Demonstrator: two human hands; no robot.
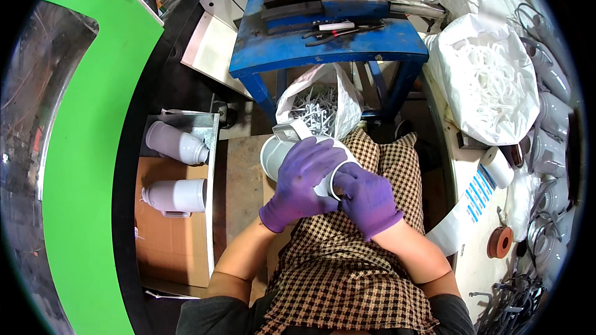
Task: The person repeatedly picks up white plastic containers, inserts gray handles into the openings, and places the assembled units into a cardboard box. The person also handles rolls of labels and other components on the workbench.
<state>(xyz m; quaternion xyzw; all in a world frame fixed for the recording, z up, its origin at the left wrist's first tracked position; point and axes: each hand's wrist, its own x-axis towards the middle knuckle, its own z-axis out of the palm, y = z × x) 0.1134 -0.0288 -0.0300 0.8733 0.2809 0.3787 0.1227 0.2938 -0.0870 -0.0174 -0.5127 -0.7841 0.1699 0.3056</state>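
A light grey plastic jug body (pixel 271 157) lies tilted across my lap, its wide end to the left. Its angular handle (pixel 290 130) stands up on the far side. My left hand (pixel 303 177), in a purple glove, is wrapped over the jug's middle with the fingers spread along it. My right hand (pixel 367 201), gloved the same way, grips the rim of the opening at the right end. Its bent fingertips reach into that opening and are hidden there. I cannot tell whether they hold a small part as well.
To the left, two similar jug bodies (pixel 180 195) lie in a cardboard-lined box (pixel 171 242). Ahead stands a blue metal table (pixel 273 53) with pliers (pixel 341 36); beneath is a bag of small grey parts (pixel 313 111). At right are a sack of white curved parts (pixel 487 80) and a label roll (pixel 496 167).
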